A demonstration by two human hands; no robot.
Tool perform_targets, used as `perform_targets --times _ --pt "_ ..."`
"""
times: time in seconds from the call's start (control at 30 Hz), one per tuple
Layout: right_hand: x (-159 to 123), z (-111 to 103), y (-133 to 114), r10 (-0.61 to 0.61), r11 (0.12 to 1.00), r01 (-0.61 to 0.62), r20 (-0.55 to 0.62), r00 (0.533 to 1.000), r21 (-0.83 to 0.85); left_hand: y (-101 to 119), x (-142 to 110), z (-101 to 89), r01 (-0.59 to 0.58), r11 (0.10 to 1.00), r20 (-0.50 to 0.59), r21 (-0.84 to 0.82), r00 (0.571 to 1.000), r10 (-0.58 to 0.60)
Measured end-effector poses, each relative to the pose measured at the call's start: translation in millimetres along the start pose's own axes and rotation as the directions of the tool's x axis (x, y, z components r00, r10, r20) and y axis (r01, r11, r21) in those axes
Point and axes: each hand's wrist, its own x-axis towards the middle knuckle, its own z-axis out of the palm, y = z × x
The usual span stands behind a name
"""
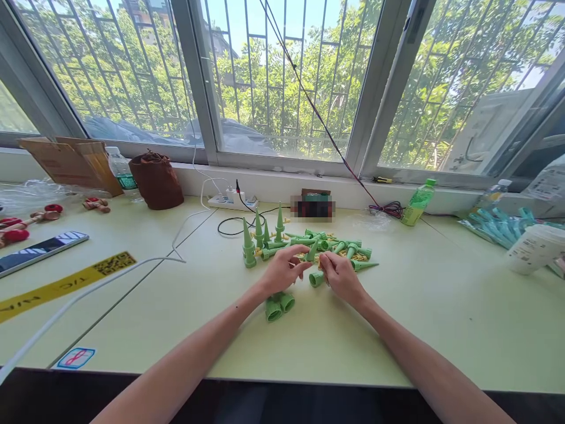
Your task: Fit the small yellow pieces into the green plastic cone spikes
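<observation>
My left hand is closed on a green plastic watering spike, its narrow end tilted up. Beside it, my right hand pinches a small yellow piece against the spike; the fingers hide most of this piece. More green spikes and small yellow parts lie heaped behind both hands. At the heap's left, several spikes stand upright with their points up. Two hollow green pieces lie below my left wrist, open ends toward me. Another green piece rests between the hands.
A power strip with cables sits by the window wall. Left are a phone, yellow tape, a white cable, a brown pouch and a cardboard box. Right are a green bottle and a white cup.
</observation>
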Motion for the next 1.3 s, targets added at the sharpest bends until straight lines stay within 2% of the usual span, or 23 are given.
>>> perform_targets --times 0.23,0.43,0.67,0.97,1.1,1.3 --pt "1 2 0 0.037 0.999 -0.037 0.002 0.999 0.031 -2 0 0.6 -0.028 0.999 -0.017 0.028 0.999 0.028" --pt "3 2 0 0.054 0.996 -0.053 -0.009 0.999 0.073 8 -2 -0.1 -0.049 0.999 -0.002 0.023 0.999 0.049" --pt "2 2 -2 0.038 0.998 -0.038 -0.005 0.999 0.045 14 -2 -1.7 0.010 0.999 0.024 -0.038 1.000 -0.009" --pt "1 3 5 0.062 0.996 -0.062 -0.008 0.998 0.071 4 -1 -0.6 -0.063 0.997 -0.038 0.046 0.997 0.065" --pt "2 4 7 0.082 0.993 -0.082 0.005 0.997 0.086 1 -1 -0.3 -0.135 0.989 -0.025 0.055 0.990 0.137" --pt "3 4 5 0.097 0.991 -0.096 -0.003 0.995 0.091 3 -2 0.7 -0.170 0.978 -0.026 0.118 0.984 0.174"
